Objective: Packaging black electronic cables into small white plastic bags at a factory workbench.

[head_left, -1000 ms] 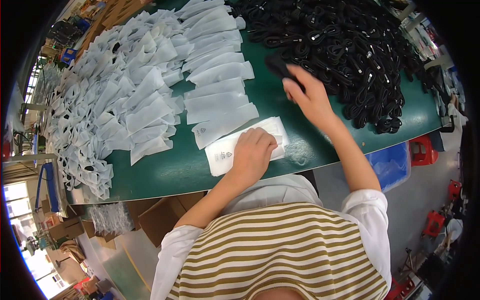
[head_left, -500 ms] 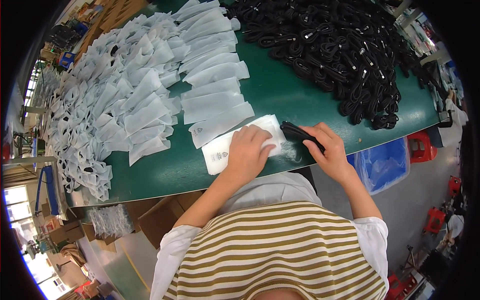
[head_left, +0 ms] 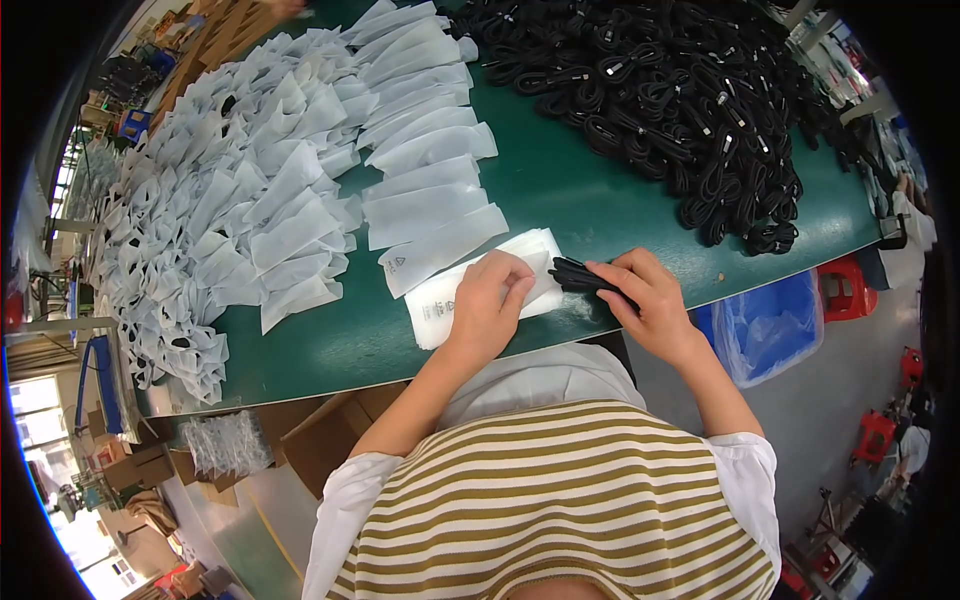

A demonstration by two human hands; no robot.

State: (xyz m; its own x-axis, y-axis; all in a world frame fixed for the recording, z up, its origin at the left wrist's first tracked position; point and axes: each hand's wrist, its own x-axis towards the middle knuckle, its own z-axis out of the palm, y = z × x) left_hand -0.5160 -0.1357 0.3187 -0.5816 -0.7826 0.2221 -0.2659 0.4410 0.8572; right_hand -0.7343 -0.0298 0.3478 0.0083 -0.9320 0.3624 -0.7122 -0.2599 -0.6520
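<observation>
A bundled black cable point(head_left: 578, 277) is gripped between the thumb and fingers of my right hand point(head_left: 652, 303). Its free end points left, at the right-hand end of a stack of frosted white plastic bags point(head_left: 432, 312). Over that stack, my left hand point(head_left: 490, 305) is closed in a pinch at the top bag, its fingertips partly hidden. Just beyond the stack lies a bag point(head_left: 440, 250) with small printing, first in a row of overlapping bags point(head_left: 425, 147) running away from me.
Many filled bags point(head_left: 290, 220) are heaped on the left of the green table point(head_left: 590, 205). A large pile of coiled black cables point(head_left: 690, 110) covers the far right. Below the right edge stand a blue bin point(head_left: 765, 335) with a clear liner and a red stool point(head_left: 846, 290).
My right hand has brought the cable slightly left, up to the bag stack. My left hand's fingers have curled into a pinch and drawn back a little.
</observation>
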